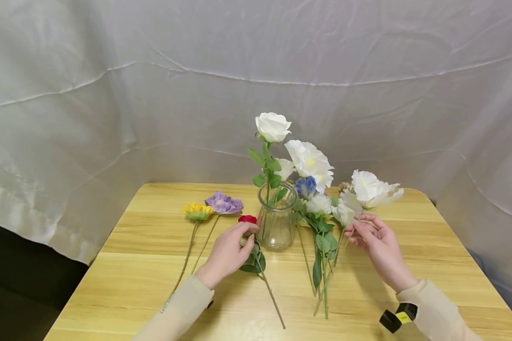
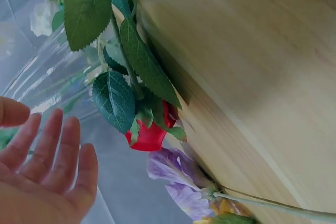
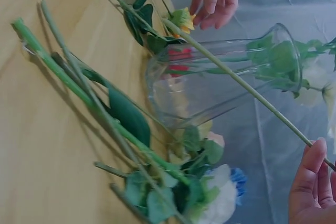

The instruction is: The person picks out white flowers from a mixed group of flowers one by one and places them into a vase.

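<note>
My right hand (image 1: 377,248) pinches the thin green stem (image 3: 247,87) of a white flower (image 1: 369,188) between thumb and fingers, at the right of the flower bunch. In the right wrist view this stem crosses in front of the glass vase (image 1: 277,229). A white rose (image 1: 273,127) with green leaves stands upright in the vase. My left hand (image 1: 228,251) hovers at the red rose (image 2: 149,135) lying left of the vase; its fingers (image 2: 68,145) are loosely extended and hold nothing in the left wrist view.
A yellow flower (image 1: 198,211) and a purple flower (image 1: 224,202) lie to the left. Right of the vase lie several stems with a white bloom (image 1: 319,204), a blue flower (image 1: 306,186) and a large white flower (image 1: 310,163). Grey cloth (image 1: 222,109) hangs behind the wooden table (image 1: 132,265).
</note>
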A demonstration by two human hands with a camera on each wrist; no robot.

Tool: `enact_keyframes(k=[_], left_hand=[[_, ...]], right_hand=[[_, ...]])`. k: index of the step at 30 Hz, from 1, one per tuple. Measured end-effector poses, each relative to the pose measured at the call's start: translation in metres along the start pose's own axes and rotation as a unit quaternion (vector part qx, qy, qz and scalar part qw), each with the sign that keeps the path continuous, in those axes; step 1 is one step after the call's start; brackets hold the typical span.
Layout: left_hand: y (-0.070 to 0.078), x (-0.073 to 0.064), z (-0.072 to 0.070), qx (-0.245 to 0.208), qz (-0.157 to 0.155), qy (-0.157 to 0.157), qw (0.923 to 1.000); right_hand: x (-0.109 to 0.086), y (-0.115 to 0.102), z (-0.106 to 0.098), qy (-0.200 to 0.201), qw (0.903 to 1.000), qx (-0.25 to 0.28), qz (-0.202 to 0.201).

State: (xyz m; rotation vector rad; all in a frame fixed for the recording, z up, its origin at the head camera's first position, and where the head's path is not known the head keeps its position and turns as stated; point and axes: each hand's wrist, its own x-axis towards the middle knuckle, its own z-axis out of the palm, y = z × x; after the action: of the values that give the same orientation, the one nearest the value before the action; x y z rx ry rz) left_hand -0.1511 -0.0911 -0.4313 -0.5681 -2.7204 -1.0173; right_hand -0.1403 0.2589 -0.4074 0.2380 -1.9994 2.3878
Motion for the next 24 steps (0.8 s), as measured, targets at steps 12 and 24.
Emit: enact_keyframes(k=[12, 24], left_hand=[[-0.002, 0.01, -0.005, -0.011, -0.034, 0.073, 0.9967], [0.006, 0.022, -0.005, -0.075, -0.066, 0.048, 0.9938]], right_hand=[[0.013, -0.023, 0.02, 0.019, 0.9934, -0.049, -0.102], [0.026, -0.045, 0.044, 0.044, 0.9858, -0.069, -0.147]])
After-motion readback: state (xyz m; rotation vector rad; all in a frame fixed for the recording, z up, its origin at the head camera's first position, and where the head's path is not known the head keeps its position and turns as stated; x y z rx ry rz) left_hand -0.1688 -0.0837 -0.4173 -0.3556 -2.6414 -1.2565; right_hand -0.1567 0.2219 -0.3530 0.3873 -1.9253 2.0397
